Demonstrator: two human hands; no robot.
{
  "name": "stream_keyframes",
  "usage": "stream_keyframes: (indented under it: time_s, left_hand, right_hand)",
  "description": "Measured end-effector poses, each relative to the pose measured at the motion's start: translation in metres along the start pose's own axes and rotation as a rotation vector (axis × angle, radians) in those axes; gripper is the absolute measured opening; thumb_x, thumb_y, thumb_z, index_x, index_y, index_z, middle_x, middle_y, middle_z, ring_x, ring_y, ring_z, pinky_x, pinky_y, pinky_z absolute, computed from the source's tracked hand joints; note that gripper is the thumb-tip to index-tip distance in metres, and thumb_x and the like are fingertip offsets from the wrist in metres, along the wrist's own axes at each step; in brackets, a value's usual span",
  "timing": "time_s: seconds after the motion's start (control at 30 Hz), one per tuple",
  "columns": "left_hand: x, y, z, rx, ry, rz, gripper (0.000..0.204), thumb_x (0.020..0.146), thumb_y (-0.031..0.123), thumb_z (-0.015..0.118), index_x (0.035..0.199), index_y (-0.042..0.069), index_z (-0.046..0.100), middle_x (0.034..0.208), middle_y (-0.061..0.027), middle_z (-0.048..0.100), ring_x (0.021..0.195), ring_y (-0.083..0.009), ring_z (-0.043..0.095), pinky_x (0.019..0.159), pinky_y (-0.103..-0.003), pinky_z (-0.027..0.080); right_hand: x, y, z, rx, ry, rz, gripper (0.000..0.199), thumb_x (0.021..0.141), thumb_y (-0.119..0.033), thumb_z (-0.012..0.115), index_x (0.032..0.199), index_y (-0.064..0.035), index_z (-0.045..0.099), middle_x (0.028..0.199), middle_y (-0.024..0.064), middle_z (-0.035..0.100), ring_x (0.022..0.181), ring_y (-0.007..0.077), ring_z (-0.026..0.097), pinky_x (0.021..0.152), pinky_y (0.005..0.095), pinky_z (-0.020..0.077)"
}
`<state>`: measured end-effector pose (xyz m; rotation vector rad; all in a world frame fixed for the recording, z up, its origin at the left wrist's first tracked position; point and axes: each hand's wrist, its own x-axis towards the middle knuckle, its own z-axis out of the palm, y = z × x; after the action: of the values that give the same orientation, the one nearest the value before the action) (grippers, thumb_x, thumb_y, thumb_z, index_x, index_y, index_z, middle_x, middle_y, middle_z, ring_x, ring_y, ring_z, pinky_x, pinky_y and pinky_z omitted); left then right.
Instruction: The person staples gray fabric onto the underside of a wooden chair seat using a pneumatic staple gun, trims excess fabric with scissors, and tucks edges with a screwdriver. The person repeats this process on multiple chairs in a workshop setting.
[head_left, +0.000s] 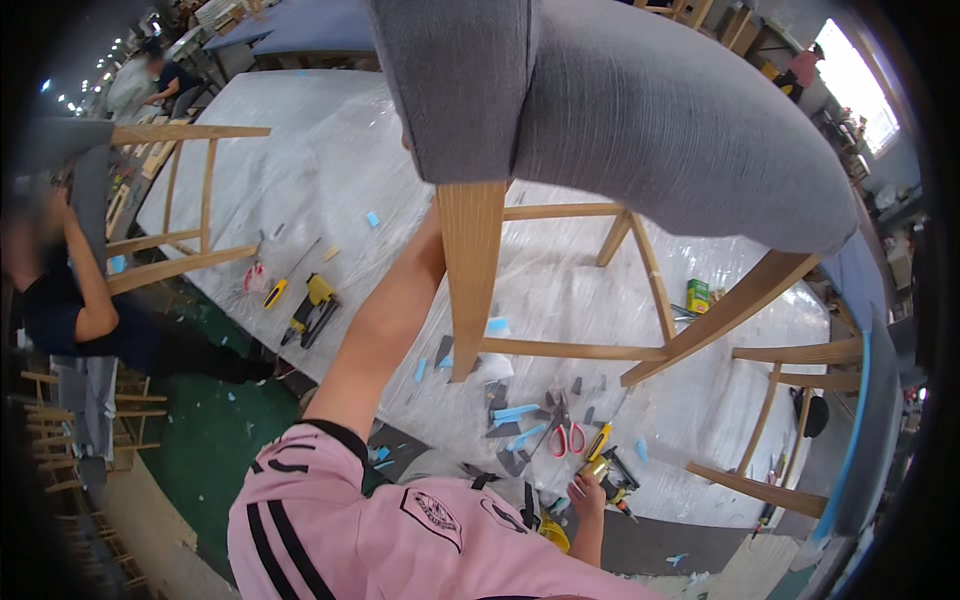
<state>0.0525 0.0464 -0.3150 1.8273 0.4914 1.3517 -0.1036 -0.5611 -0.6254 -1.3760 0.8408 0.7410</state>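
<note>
i've got the grey chair [670, 130] over the middle of the worktop [310, 150], its top cut off by my view. decent open room toward the far left corner; the near edge is tighter, with scissors [568, 440] and scraps [515, 412] crowding in. my left arm [375, 325] goes behind the chair's leg, left hand mostly hidden, can't tell its grip. right hand [587, 495] touches the staple gun [622, 470] at the near edge, can't tell if it's clamped.
</note>
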Motion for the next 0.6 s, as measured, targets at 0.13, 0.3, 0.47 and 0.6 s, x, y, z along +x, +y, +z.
stream_keyframes:
  time_s: [0.13,0.3,0.47,0.6]
  left_hand:
    - [-0.008,-0.006,0.004,-0.034,-0.043,-0.011,0.074,0.096,0.024,0.071,0.153,-0.002,0.031,0.146,-0.0209,0.045,0.131,-0.0307,0.052,0.112,-0.044,0.040]
    - [-0.037,-0.009,-0.026,-0.020,-0.049,-0.007,0.074,0.096,0.024,0.070,0.154,-0.001,0.031,0.147,-0.0210,0.045,0.132,-0.0308,0.051,0.112,-0.045,0.040]
    - [-0.036,-0.011,-0.028,-0.029,-0.065,0.003,0.073,0.097,0.024,0.069,0.154,-0.001,0.031,0.148,-0.0211,0.044,0.133,-0.0308,0.050,0.112,-0.045,0.040]
    - [-0.034,-0.008,-0.016,-0.048,-0.092,0.013,0.073,0.097,0.024,0.069,0.154,-0.001,0.031,0.148,-0.0213,0.043,0.133,-0.0309,0.050,0.113,-0.045,0.040]
  right_hand:
    - [0.091,0.090,-0.081,0.446,0.188,-0.028,0.034,0.098,-0.041,0.070,0.107,-0.0089,0.063,0.085,0.0024,0.060,0.068,0.0185,0.059,0.072,0.0384,0.0549]
    - [0.081,0.073,-0.018,0.366,0.704,0.096,0.066,0.079,-0.069,0.079,0.091,-0.0075,0.057,0.066,0.0038,0.046,0.054,0.0209,0.046,0.049,0.0365,0.0383]
    - [0.087,0.046,-0.035,0.485,0.380,0.119,0.057,0.079,-0.068,0.078,0.091,-0.0136,0.063,0.063,-0.0026,0.048,0.045,0.0092,0.036,0.041,0.0229,0.0271]
    - [0.092,0.042,-0.050,0.546,0.250,-0.053,0.044,0.084,-0.057,0.078,0.094,-0.0149,0.067,0.069,-0.0036,0.059,0.045,0.0063,0.038,0.039,0.0188,0.0274]
